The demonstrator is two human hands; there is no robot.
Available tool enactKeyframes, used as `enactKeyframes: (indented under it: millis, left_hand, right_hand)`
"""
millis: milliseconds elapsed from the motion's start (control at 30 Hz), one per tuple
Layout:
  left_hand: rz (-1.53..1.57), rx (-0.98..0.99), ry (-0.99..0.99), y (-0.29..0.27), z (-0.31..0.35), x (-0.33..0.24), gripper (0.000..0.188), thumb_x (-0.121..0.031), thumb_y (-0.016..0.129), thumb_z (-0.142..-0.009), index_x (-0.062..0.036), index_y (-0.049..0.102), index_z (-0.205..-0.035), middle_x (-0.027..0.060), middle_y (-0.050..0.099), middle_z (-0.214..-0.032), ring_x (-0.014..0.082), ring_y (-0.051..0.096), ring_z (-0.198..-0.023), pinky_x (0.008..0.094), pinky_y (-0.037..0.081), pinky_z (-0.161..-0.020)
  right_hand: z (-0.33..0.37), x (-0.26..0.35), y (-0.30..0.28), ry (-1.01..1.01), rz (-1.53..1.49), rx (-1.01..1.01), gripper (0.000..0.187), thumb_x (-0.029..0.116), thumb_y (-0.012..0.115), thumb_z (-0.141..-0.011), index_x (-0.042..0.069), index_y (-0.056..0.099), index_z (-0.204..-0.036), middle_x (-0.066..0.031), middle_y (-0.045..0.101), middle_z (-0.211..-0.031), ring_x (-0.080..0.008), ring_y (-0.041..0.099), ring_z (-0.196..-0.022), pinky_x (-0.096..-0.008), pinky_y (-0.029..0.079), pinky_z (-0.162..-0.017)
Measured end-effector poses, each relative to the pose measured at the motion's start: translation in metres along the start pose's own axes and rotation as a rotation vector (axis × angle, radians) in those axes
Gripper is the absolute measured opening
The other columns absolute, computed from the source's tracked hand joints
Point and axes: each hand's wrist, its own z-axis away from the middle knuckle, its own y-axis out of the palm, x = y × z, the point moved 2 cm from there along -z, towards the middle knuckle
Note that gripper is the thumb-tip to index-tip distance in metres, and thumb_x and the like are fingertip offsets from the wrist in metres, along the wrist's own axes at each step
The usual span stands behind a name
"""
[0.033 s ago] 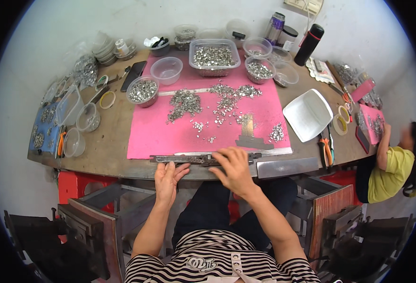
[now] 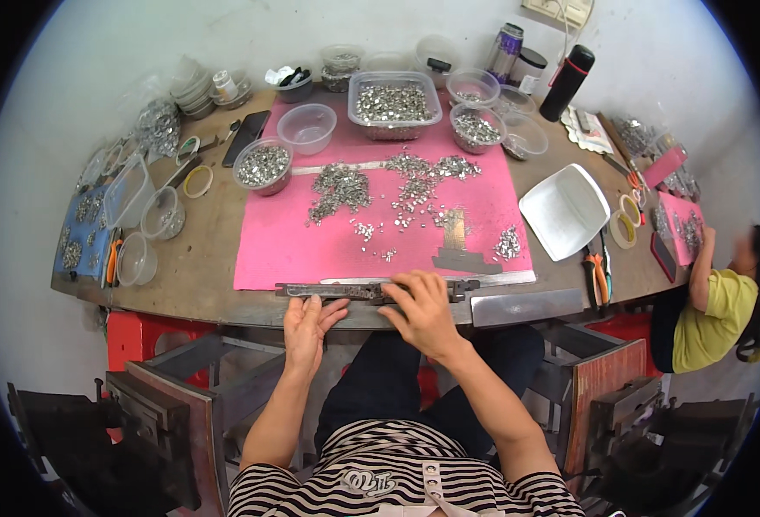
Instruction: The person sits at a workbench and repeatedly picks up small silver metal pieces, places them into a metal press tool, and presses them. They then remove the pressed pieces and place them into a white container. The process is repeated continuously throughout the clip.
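Observation:
A long, narrow dark metal bar-like fixture (image 2: 333, 291) lies along the table's front edge, with a jointed-looking middle part. My left hand (image 2: 307, 332) is at its near side, fingers stretched and slightly apart, the tips touching or close to the bar. From above, my right hand (image 2: 427, 314) reaches over the bar right of its middle, fingers and thumb bent around it. What lies under those fingertips is hidden. Beyond the bar, small shiny metal pieces (image 2: 341, 189) lie in loose heaps on a pink mat (image 2: 285, 246).
Tubs of metal pieces, among them a large rectangular one (image 2: 395, 131), stand at the back. At right are a white scoop-like tray (image 2: 561, 215), orange-handled pliers (image 2: 600, 280) and a flat metal plate (image 2: 526, 306). A co-worker in yellow (image 2: 712, 306) sits far right.
My right hand's fingers have shifted very slightly left and lower over the bar. The left hand stays against the bar's near side, and the whole view is barely shifted.

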Motion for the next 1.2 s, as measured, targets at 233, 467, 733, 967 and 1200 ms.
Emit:
enactKeyframes:
  millis: [233,467,733,967,1200]
  left_hand:
    - [-0.015,0.005,-0.009,-0.002,0.001,-0.002,0.029,-0.017,0.047,-0.111,0.0020,0.046,-0.133,0.0233,0.065,-0.125,0.0332,0.071,-0.111,0.0381,0.062,-0.091]
    - [-0.020,0.008,-0.029,-0.002,-0.001,-0.002,0.029,-0.018,0.045,-0.112,0.0048,0.047,-0.130,0.0267,0.065,-0.125,0.0334,0.072,-0.110,0.0382,0.063,-0.091]
    - [-0.294,0.261,-0.375,-0.032,-0.015,-0.025,0.038,-0.029,0.045,-0.112,0.0062,0.053,-0.123,0.0270,0.071,-0.110,0.0315,0.076,-0.092,0.0374,0.064,-0.080]
    - [-0.461,0.371,0.174,0.009,0.005,-0.022,0.034,-0.022,0.053,-0.110,0.0038,0.063,-0.130,0.0160,0.074,-0.116,0.0185,0.071,-0.107,0.0307,0.056,-0.095]
    - [-0.470,0.639,0.082,0.086,0.001,0.003,0.038,-0.012,0.050,-0.109,0.0020,0.055,-0.144,0.0097,0.067,-0.134,0.0140,0.064,-0.122,0.0291,0.046,-0.106]
  right_hand:
    - [0.001,0.001,0.012,0.071,-0.137,-0.042,0.029,0.006,0.083,-0.077,0.005,0.069,-0.102,-0.0096,0.067,-0.110,-0.0310,0.062,-0.105,-0.0435,0.044,-0.093]
    - [-0.006,-0.004,-0.002,0.273,-0.405,-0.023,0.020,0.003,0.081,-0.080,0.003,0.068,-0.094,-0.0098,0.071,-0.100,-0.0290,0.065,-0.097,-0.0387,0.046,-0.090]
    - [-0.003,-0.013,-0.020,0.565,-0.592,0.002,0.013,0.005,0.076,-0.092,0.001,0.066,-0.099,-0.0018,0.070,-0.090,-0.0078,0.062,-0.080,-0.0249,0.050,-0.074]
    - [0.002,-0.019,-0.029,0.610,-0.778,-0.005,0.012,0.004,0.072,-0.096,-0.001,0.065,-0.104,-0.0038,0.070,-0.092,-0.0099,0.065,-0.085,-0.0255,0.052,-0.078]
    - [0.001,-0.021,-0.057,0.701,-1.195,-0.128,0.011,0.007,0.068,-0.100,-0.001,0.067,-0.108,-0.0058,0.071,-0.095,-0.0135,0.069,-0.084,-0.0278,0.056,-0.079]
